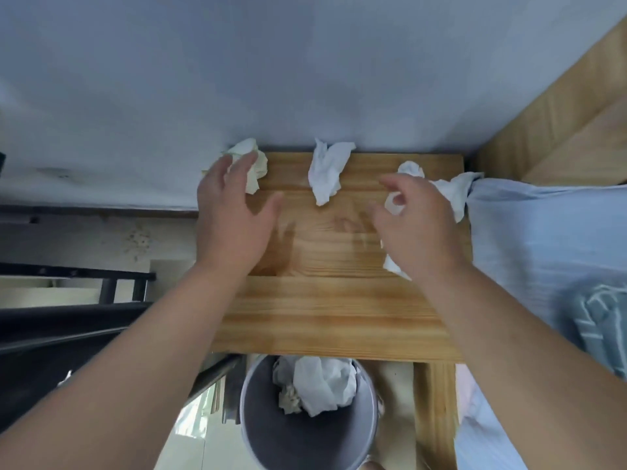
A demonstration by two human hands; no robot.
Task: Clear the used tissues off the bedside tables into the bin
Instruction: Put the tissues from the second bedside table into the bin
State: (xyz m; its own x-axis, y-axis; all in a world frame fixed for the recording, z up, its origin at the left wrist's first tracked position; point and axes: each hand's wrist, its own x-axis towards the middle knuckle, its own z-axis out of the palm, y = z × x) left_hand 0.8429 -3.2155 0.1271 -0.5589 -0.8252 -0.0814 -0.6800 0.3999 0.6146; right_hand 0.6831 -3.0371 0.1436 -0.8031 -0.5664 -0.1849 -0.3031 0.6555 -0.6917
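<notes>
Table: your wooden bedside table (332,310) sits against the pale wall (305,62), with the bed's blue sheet (529,239) just beside its right edge.

Left hand: your left hand (234,218) is spread wide, fingers apart, gripping nothing. Its fingertips (249,161) lie over the cream crumpled tissue (256,162) at the table's far-left corner; I can't tell if they're touching it or just above.

Right hand: your right hand (417,225) is half curled, fingers loose, not clamped on anything I can confirm. White tissue shows through the gap between thumb and fingers, so it's at the tissue, but whether it's pinched is unclear.

Right tissue: the white tissue (448,189) is at the far-right side of the table, reaching to the sheet's edge. Part of it is hidden under your right hand, and a scrap (393,266) pokes out below the wrist. One piece or two, can't tell.

Middle tissue: another white crumpled tissue (327,173) lies at the far edge against the wall, between your two hands, touched by neither.

Bin: the grey round bin (281,435) stands on the floor at the table's near edge, partly under it. It holds a wad of white tissues (322,385).
</notes>
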